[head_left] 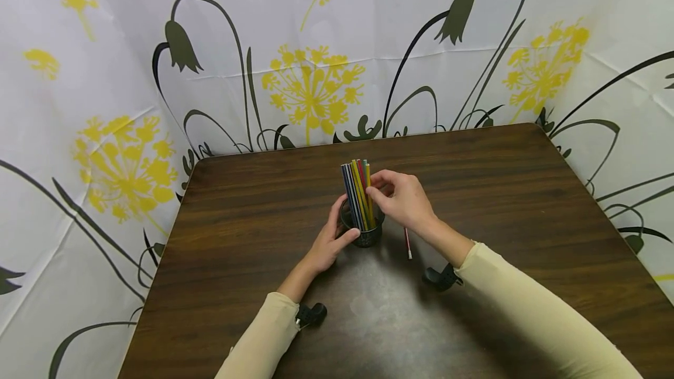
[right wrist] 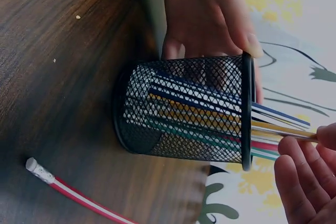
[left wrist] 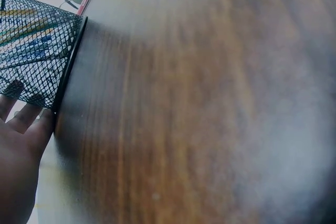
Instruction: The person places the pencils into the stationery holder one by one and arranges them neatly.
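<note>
A black mesh pencil cup (head_left: pixel 368 237) stands upright on the table, holding several striped pencils (head_left: pixel 356 192) in dark blue, yellow, red and green. My left hand (head_left: pixel 326 245) grips the cup's left side, its thumb at the rim in the right wrist view. With thumb and fingers, my right hand (head_left: pixel 408 199) pinches the upper end of a yellow pencil (right wrist: pixel 283 130), whose lower part is inside the cup. Beside the cup on the right, a red and white striped pencil (right wrist: pixel 86 201) with a white eraser end lies on the table, partly hidden by my right hand in the head view.
The dark wood-grain table (head_left: pixel 253 192) reaches back to a white curtain (head_left: pixel 221 92) printed with yellow and dark green flowers. Black camera mounts (head_left: pixel 312 314) sit on both wrists, low over the tabletop. Tiny pale crumbs (right wrist: pixel 78 17) dot the wood.
</note>
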The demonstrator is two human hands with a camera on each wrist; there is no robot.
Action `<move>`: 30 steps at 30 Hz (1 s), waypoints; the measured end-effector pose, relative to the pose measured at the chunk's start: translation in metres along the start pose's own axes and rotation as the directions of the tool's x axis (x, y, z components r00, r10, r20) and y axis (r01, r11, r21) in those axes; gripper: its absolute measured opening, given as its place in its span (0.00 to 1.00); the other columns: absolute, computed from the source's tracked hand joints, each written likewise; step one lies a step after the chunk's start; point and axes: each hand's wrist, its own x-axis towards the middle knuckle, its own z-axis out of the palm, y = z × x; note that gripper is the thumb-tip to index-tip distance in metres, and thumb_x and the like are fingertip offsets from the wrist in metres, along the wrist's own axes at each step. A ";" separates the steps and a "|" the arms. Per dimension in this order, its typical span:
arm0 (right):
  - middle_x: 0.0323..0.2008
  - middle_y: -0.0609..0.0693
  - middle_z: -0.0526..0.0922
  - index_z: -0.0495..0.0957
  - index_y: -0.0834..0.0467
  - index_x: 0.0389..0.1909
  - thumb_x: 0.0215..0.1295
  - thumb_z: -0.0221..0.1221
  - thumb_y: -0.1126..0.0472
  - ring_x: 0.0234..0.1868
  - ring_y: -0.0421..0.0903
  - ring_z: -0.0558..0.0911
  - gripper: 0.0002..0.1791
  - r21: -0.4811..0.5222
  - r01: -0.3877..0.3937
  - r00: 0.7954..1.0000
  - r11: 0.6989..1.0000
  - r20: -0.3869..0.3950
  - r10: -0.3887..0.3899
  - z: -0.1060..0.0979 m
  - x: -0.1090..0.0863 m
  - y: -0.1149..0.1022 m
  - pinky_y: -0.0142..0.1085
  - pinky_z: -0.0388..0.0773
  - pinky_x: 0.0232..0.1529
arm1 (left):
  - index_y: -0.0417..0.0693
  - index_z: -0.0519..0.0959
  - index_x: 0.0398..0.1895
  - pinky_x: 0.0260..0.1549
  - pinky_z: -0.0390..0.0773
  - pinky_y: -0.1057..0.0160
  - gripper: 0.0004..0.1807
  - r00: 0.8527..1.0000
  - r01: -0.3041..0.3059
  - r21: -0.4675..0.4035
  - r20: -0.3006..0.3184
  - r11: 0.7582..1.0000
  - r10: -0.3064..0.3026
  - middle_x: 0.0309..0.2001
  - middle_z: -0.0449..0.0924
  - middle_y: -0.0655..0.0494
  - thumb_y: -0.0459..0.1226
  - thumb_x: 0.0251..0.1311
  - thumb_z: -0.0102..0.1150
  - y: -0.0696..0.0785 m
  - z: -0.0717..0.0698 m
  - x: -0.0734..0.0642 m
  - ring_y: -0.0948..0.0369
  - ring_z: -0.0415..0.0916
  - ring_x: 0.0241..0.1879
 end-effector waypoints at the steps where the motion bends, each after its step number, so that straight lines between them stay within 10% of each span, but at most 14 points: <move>1: 0.34 0.47 0.86 0.83 0.58 0.41 0.65 0.64 0.60 0.30 0.42 0.83 0.07 -0.003 -0.001 1.000 1.000 0.000 0.001 0.001 0.000 0.000 0.39 0.80 0.32 | 0.47 0.41 0.78 0.64 0.59 0.39 0.41 1.000 0.000 -0.002 -0.001 1.000 0.000 0.73 0.52 0.35 0.27 0.69 0.50 0.000 0.000 0.000 0.42 0.58 0.68; 30: 0.29 0.47 0.86 0.85 0.60 0.38 0.63 0.65 0.60 0.26 0.40 0.82 0.07 -0.139 -0.053 0.995 0.989 -0.090 0.040 0.027 0.008 0.003 0.35 0.79 0.27 | 0.49 0.41 0.78 0.64 0.59 0.41 0.40 1.000 0.013 0.011 -0.006 1.000 -0.013 0.73 0.52 0.38 0.26 0.69 0.49 -0.001 0.000 -0.001 0.45 0.58 0.69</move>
